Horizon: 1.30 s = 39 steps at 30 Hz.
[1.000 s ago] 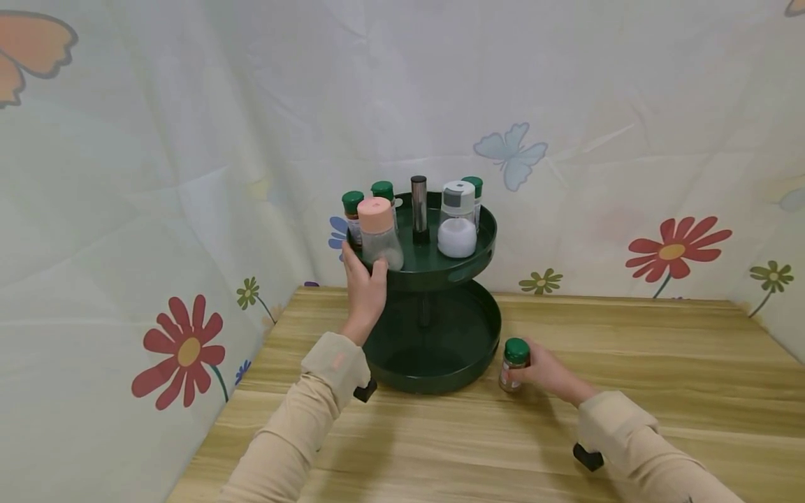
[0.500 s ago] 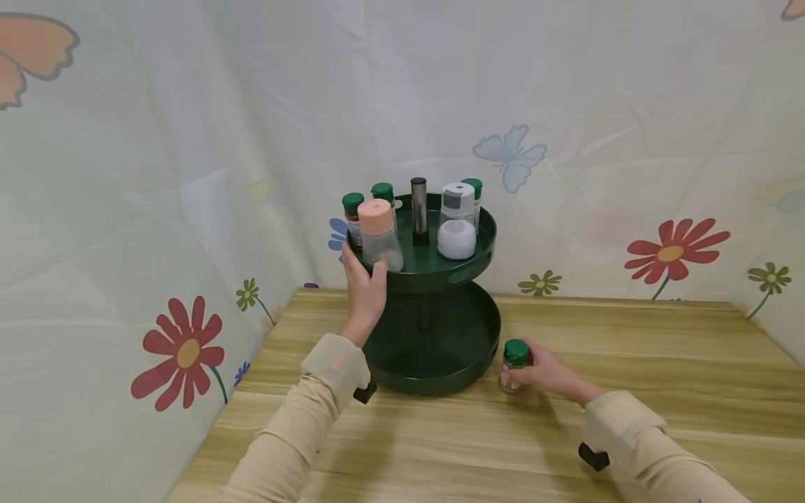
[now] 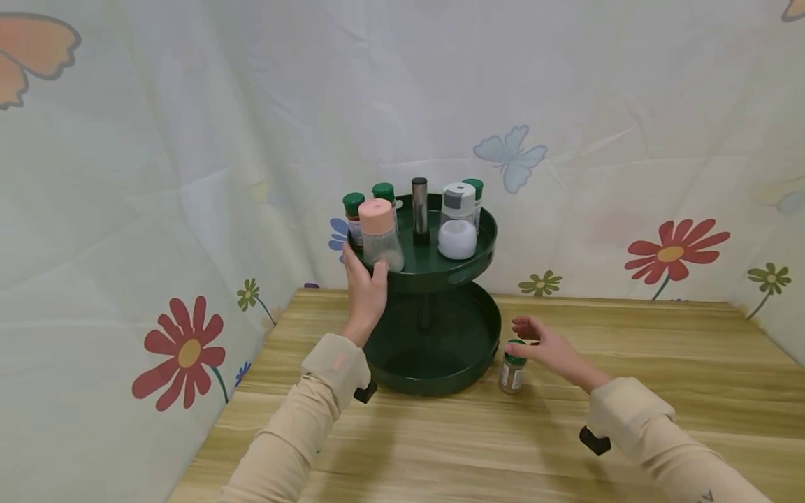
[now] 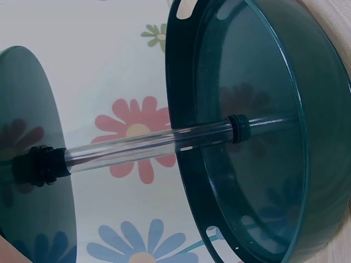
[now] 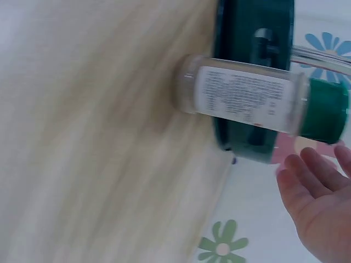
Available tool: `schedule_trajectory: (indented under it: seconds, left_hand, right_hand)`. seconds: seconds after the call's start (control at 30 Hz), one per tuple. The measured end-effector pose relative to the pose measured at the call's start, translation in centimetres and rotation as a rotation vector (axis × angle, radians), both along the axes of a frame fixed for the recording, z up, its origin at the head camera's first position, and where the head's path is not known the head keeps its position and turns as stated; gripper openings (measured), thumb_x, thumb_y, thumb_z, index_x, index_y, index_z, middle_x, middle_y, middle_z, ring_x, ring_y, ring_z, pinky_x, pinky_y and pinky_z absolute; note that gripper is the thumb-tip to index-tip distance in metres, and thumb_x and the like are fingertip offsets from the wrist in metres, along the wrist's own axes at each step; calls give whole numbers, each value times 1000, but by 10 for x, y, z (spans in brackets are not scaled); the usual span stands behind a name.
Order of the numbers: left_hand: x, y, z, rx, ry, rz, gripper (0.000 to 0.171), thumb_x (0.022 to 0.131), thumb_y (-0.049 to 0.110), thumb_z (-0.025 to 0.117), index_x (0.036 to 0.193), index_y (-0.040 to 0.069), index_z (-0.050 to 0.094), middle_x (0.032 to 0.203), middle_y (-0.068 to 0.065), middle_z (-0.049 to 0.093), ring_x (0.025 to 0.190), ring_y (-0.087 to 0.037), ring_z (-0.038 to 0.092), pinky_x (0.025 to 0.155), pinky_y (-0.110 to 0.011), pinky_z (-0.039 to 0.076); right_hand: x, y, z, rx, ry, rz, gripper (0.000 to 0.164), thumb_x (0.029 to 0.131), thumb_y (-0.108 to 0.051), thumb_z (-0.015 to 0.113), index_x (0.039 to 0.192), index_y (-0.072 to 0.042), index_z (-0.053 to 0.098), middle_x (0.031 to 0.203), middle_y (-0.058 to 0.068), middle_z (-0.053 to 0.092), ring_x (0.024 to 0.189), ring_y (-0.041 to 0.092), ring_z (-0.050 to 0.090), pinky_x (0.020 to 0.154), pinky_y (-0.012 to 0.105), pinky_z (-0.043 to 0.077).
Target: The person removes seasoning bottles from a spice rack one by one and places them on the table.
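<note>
The jar [image 3: 511, 379] stands on the table [image 3: 440, 447] beside the rack [image 3: 428, 384]. The right grip [image 3: 553, 351], spread by its cap [image 5: 324, 111], holds nothing; the straight-fingered left grip [image 3: 367, 295] touches the rack. Probably light, stiff; best held round the middle.

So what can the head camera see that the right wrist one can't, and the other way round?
Only the head view shows the left hand, top tray and peach-capped bottle. Only the right wrist view shows rows of print on the green-capped jar by the right hand. Both show that jar, that hand, the bottom tray and the table.
</note>
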State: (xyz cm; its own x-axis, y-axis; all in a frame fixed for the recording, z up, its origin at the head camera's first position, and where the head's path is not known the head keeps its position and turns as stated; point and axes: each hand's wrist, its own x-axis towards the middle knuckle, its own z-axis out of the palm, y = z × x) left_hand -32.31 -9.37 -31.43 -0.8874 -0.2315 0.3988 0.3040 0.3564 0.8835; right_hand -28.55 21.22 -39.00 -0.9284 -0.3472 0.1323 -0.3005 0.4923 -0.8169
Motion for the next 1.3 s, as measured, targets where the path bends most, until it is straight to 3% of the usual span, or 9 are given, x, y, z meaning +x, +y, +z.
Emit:
schedule_trajectory:
  seconds: [0.4, 0.73, 1.3]
  left_hand:
    - [2, 0, 3, -3, -9, -2, 78, 87, 35, 39, 143, 11, -9, 152, -8, -6, 137, -19, -2, 111, -42, 7]
    - [4, 0, 4, 5, -5, 0, 77, 87, 35, 39, 143, 11, -8, 152, -8, -5, 137, -19, -1, 111, -42, 7]
    - [-1, -4, 2, -1, 2, -6, 77, 86, 34, 39, 144, 9, -6, 152, -9, -3, 137, -20, 1, 111, -43, 8]
  right_hand:
    - [-5, -11, 41, -37, 115, -34, 57, 89, -29, 55, 130, 3, 33, 129, 28, 41, 119, 40, 37, 98, 58, 31]
    - [-7, -19, 53, -74, 180, -43, 48, 92, -27, 49, 126, 4, 38, 127, 26, 44, 116, 38, 42, 96, 54, 36]
    - [-5, -29, 76, -107, 257, -83, 47, 92, -29, 48, 125, 4, 40, 125, 24, 47, 114, 34, 44, 99, 52, 34]
